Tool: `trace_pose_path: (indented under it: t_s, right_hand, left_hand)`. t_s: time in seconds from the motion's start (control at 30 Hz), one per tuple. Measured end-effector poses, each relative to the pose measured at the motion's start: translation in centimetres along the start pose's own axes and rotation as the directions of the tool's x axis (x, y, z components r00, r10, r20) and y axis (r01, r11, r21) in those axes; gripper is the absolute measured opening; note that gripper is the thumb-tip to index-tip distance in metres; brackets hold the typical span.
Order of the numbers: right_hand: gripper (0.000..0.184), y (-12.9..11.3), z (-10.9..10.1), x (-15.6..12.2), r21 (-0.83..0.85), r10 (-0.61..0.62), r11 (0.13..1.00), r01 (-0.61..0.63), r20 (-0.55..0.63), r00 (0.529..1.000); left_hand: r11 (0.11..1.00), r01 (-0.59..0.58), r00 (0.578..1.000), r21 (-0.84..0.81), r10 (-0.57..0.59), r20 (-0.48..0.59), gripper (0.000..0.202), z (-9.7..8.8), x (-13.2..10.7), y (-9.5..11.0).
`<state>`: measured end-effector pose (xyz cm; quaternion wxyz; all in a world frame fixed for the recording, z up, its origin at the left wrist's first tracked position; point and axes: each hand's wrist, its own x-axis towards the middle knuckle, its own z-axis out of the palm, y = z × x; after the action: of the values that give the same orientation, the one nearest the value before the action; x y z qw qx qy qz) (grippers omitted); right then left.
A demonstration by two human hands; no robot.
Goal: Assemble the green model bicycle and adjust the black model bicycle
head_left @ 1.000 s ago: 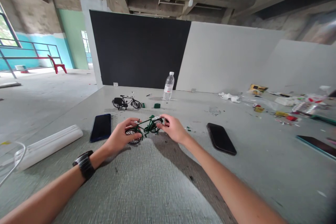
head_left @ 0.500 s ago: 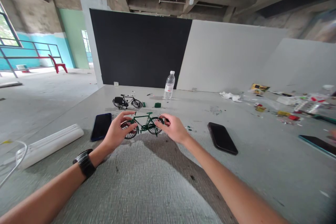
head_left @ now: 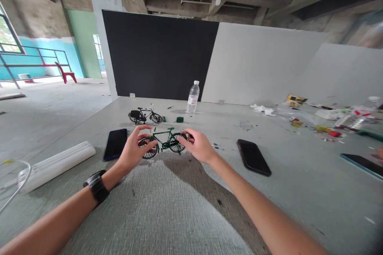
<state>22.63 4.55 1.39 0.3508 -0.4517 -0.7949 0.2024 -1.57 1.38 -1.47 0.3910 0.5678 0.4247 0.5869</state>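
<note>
A small green model bicycle point(head_left: 164, 142) stands upright on the grey floor in front of me. My left hand point(head_left: 133, 151), with a black watch on its wrist, curls around the bicycle's front wheel, thumb and fingers on either side. At the rear wheel my right hand point(head_left: 198, 146) pinches the metal rack. Both hands are closed on the model.
A black model bicycle point(head_left: 145, 116) stands further back, with small green parts point(head_left: 179, 119) and a water bottle point(head_left: 193, 97) near it. A dark blue phone point(head_left: 115, 144) lies left, a black phone point(head_left: 253, 156) right. A white roll point(head_left: 56, 164) lies far left; clutter point(head_left: 329, 123) sits far right.
The green bicycle went from tilted in my hands to upright on the floor. My hands stayed on its two ends and barely moved in the last half second.
</note>
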Motion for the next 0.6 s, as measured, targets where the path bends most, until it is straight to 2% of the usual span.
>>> trace_pose_path:
  t_s: [0.13,0.6]
  right_hand:
    - [0.041,0.06,-0.06,-0.10,-0.002,0.000,1.000,0.000,0.018,1.000]
    - [0.039,-0.13,-0.03,-0.07,0.005,-0.017,1.000,0.017,0.001,1.000]
  left_hand:
    - [1.000,-0.007,1.000,0.013,0.007,0.024,0.043,0.08,-0.07,0.25]
    - [0.996,-0.041,0.999,0.082,0.040,0.017,0.048,-0.04,-0.07,0.18]
